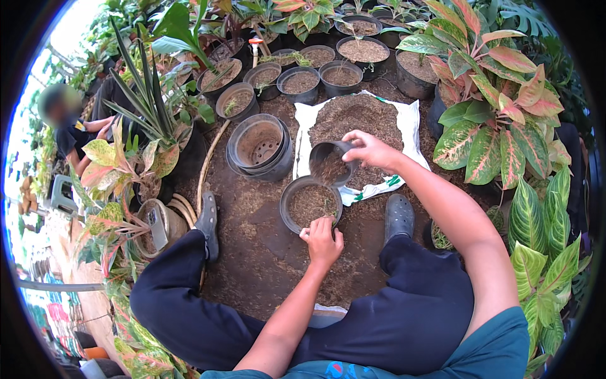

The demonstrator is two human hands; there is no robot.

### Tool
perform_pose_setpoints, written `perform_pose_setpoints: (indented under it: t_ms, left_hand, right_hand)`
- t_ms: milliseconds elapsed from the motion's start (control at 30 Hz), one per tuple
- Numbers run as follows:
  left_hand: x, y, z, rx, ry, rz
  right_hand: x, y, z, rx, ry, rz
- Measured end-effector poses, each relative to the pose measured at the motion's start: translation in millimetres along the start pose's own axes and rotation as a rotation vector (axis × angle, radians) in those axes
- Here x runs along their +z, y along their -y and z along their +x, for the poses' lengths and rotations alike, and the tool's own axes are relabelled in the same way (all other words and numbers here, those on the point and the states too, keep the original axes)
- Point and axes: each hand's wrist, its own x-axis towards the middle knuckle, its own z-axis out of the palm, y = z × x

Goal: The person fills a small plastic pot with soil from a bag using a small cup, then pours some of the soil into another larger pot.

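My right hand [371,151] grips a small black plastic pot [349,171] by its side and holds it tipped. Loose brown potting mix [326,169] lies at its mouth, over the far rim of a wider black nursery pot [285,208]. That pot stands on the ground between my feet and is largely filled with potting mix. At its near right rim, my left hand [323,241] has its fingers closed about a small green sprig [327,206]; the fingertips partly hide the stem. Behind the tipped pot, a white sack [412,118] lies spread under a mound of potting mix [355,116].
Stacked empty black pots [260,142] stand left of the sack. Several soil-filled pots [298,83] line the back. A hose [208,161] runs beside my left clog [208,227]. Leafy aglaonema [502,104] crowds the right. Another person [71,128] sits at far left.
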Motion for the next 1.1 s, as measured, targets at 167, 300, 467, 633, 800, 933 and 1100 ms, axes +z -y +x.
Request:
perform_pose_setpoints:
  t_ms: [167,300,467,633,800,933,1100]
  left_hand:
    - [-3,-1,0,0.009,0.010,0.000]
    - [-4,-1,1,0.015,0.010,-0.008]
    - [-1,-3,0,0.006,-0.001,-0.026]
    - [-3,-2,2,0.005,0.002,-0.016]
    - [-2,-2,1,0.015,0.002,-0.021]
    - [-1,-2,1,0.012,0.002,-0.016]
    - [-1,-2,0,0.014,-0.010,-0.016]
  right_hand:
    - [22,29,1,-0.068,-0.109,-0.498]
    - [27,45,2,-0.070,-0.167,-0.593]
    - [38,52,-2,-0.177,-0.068,-0.590]
    - [57,61,-12,-0.324,-0.060,-0.721]
    - [56,70,-17,-0.360,-0.076,-0.663]
    - [63,68,-19,-0.450,0.015,-0.630]
    - [76,74,-28,-0.599,-0.053,-0.790]
